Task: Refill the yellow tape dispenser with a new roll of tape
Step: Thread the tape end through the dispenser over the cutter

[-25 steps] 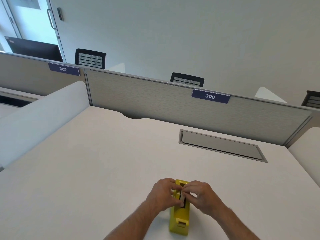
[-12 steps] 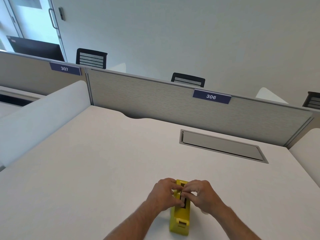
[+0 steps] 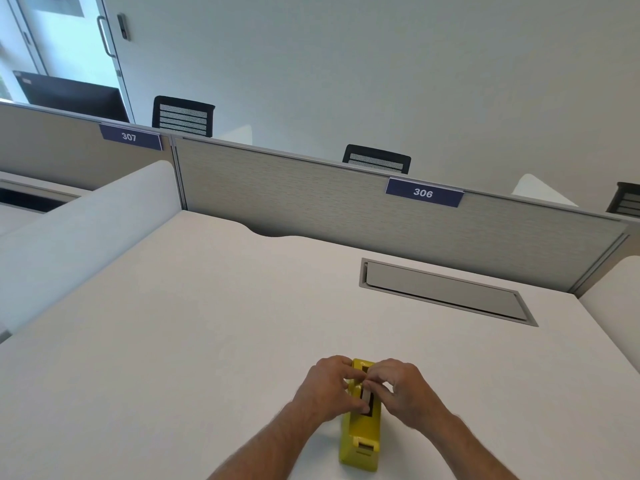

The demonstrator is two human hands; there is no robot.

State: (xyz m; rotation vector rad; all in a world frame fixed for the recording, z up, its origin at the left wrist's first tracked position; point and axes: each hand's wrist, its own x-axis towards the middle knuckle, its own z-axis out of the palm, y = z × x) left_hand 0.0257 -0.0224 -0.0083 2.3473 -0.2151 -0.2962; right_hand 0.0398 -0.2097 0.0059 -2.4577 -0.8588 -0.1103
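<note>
The yellow tape dispenser (image 3: pixel 360 434) stands on the white desk (image 3: pixel 207 323) near its front edge, cutter end toward me. A pale grey tape roll (image 3: pixel 365 396) sits edge-up in the dispenser's dark top slot, mostly hidden by fingers. My left hand (image 3: pixel 327 389) comes in from the left, with thumb and fingertips pinched on the roll at the slot. Opposite it, my right hand (image 3: pixel 407 393) has its fingertips closed on the same roll. Both hands touch the dispenser's top.
A grey cable hatch (image 3: pixel 446 292) is set into the desk at the back right. A grey partition (image 3: pixel 311 202) labelled 306 closes the far edge, and white side dividers (image 3: pixel 79 230) flank the desk. Black chairs stand behind the partition.
Both hands stay on the roll in the dispenser's slot; the fingers have only shifted slightly. The dispenser has not moved.
</note>
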